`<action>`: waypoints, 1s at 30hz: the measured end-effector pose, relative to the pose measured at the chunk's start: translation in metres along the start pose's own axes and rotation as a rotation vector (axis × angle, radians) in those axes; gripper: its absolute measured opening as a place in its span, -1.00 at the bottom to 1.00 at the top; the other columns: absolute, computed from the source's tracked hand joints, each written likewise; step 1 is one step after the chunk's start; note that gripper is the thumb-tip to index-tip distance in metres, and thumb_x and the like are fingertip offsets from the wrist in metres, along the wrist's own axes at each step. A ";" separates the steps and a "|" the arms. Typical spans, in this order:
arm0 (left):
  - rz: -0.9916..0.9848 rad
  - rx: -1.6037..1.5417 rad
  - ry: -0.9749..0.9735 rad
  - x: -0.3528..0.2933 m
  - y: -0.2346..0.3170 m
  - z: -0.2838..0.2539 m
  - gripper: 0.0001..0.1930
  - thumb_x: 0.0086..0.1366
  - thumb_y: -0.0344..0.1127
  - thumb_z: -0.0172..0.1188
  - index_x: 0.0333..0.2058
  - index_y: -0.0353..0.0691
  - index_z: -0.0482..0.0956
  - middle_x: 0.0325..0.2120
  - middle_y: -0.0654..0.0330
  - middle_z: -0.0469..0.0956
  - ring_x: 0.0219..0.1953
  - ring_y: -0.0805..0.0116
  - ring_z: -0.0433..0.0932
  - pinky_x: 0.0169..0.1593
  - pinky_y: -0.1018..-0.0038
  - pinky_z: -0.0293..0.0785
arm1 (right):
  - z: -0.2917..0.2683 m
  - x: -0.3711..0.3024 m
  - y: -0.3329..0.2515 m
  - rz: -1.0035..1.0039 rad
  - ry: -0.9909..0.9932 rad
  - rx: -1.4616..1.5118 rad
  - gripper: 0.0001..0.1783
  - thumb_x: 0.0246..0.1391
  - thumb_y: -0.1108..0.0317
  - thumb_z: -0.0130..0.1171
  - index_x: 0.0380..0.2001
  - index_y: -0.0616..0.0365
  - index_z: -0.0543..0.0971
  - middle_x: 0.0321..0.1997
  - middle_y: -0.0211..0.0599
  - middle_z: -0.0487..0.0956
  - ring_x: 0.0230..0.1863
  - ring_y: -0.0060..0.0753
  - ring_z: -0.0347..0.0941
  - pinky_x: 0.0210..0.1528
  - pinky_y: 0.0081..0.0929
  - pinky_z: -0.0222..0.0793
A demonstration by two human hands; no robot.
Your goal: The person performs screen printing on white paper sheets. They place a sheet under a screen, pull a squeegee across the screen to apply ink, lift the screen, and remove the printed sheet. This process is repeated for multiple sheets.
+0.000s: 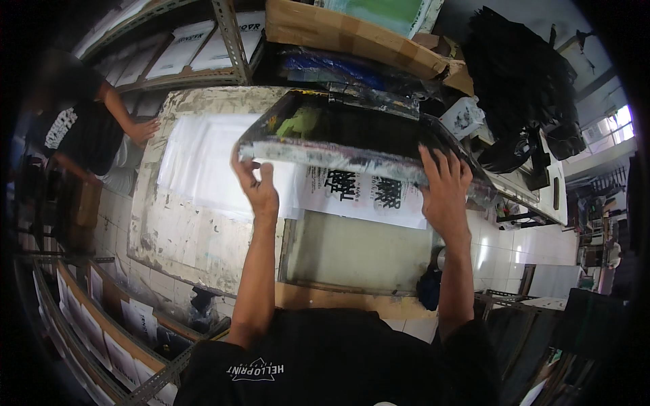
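A dark screen-printing frame with a paint-smeared front edge is tilted up over the table, its far side at a clamp. A green patch of ink shows inside it. My left hand has its fingers at the frame's near left corner, its thumb apart from the edge. My right hand grips the right part of the front edge, fingers over the top. Below the frame lies a white sheet with black print, partly hidden by the frame. Nearer me is a pale flat board.
White sheets lie on the stained table at the left. Another person's hand rests at its left edge. Metal shelving stands behind, a rack of packages at lower left. Black bags hang at the right.
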State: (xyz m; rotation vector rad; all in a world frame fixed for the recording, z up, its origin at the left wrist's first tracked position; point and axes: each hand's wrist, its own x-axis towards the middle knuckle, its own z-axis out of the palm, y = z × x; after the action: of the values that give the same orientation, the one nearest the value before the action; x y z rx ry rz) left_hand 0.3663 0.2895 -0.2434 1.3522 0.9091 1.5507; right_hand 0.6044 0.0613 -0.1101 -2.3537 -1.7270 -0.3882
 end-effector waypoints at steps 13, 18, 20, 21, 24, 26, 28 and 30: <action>-0.354 1.042 -0.326 -0.078 -0.072 0.008 -0.60 0.05 -0.26 0.45 -0.14 -0.27 0.60 -0.26 -0.12 0.68 -0.20 -0.11 0.68 -0.11 0.07 0.58 | -0.006 0.021 0.015 -0.038 0.067 0.106 -0.21 -0.01 0.46 0.28 0.35 0.01 0.34 0.25 -0.17 0.45 0.35 -0.07 0.26 0.36 0.07 -0.07; -0.365 1.055 -0.256 -0.071 -0.060 0.015 -0.67 0.08 -0.30 0.40 -0.16 -0.23 0.61 -0.28 -0.12 0.69 -0.20 -0.15 0.68 -0.11 0.06 0.59 | -0.008 0.021 0.019 -0.046 0.060 0.123 -0.22 -0.02 0.47 0.26 0.35 0.04 0.35 0.24 -0.14 0.45 0.34 -0.05 0.25 0.36 0.02 -0.06; -0.387 1.022 -0.240 -0.069 -0.070 0.008 -0.66 0.08 -0.27 0.40 -0.16 -0.23 0.62 -0.25 -0.13 0.69 -0.17 -0.15 0.68 -0.08 0.07 0.59 | -0.009 0.023 0.018 -0.053 0.065 0.144 -0.22 -0.03 0.49 0.25 0.34 0.06 0.35 0.24 -0.13 0.45 0.34 -0.03 0.24 0.36 -0.01 -0.06; -0.387 0.999 -0.243 -0.068 -0.076 0.004 -0.64 0.07 -0.25 0.41 -0.15 -0.23 0.62 -0.24 -0.14 0.69 -0.15 -0.14 0.68 -0.06 0.07 0.59 | -0.009 0.024 0.019 -0.060 0.071 0.150 -0.22 -0.03 0.48 0.25 0.34 0.06 0.35 0.24 -0.13 0.45 0.33 -0.04 0.25 0.36 -0.01 -0.06; -0.470 0.938 -0.236 -0.071 -0.084 0.004 -0.56 0.05 -0.20 0.43 -0.10 -0.24 0.62 -0.21 -0.13 0.68 -0.10 -0.13 0.66 -0.01 0.09 0.58 | -0.009 0.024 0.020 -0.065 0.079 0.155 -0.23 -0.02 0.47 0.26 0.33 0.06 0.36 0.23 -0.14 0.46 0.32 -0.04 0.26 0.36 -0.02 -0.05; -0.534 0.891 -0.280 -0.068 -0.084 0.008 -0.51 0.04 -0.18 0.44 -0.05 -0.24 0.61 -0.19 -0.13 0.68 -0.07 -0.13 0.66 0.01 0.10 0.57 | -0.008 0.024 0.021 -0.065 0.079 0.156 -0.23 -0.02 0.47 0.28 0.33 0.06 0.37 0.22 -0.15 0.47 0.31 -0.05 0.27 0.35 -0.02 -0.04; -0.582 0.836 -0.369 -0.062 -0.097 0.004 -0.46 0.03 -0.17 0.44 0.00 -0.24 0.58 -0.19 -0.13 0.69 -0.06 -0.13 0.65 0.02 0.10 0.57 | -0.009 0.025 0.020 -0.078 0.080 0.162 -0.24 -0.03 0.46 0.29 0.32 0.07 0.37 0.21 -0.16 0.48 0.30 -0.07 0.27 0.35 -0.03 -0.03; -0.475 0.881 -0.305 -0.066 -0.102 0.006 -0.47 0.05 -0.19 0.42 0.02 -0.21 0.57 -0.20 -0.14 0.68 -0.07 -0.14 0.65 0.01 0.08 0.57 | -0.009 0.025 0.019 -0.079 0.081 0.164 -0.24 -0.03 0.46 0.29 0.32 0.07 0.38 0.19 -0.17 0.49 0.29 -0.08 0.28 0.34 -0.03 -0.02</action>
State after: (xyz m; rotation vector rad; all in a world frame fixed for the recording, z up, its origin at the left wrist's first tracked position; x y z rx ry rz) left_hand 0.3896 0.2650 -0.3607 1.7152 1.6600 0.5432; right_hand 0.6289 0.0751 -0.0937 -2.1318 -1.7479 -0.3357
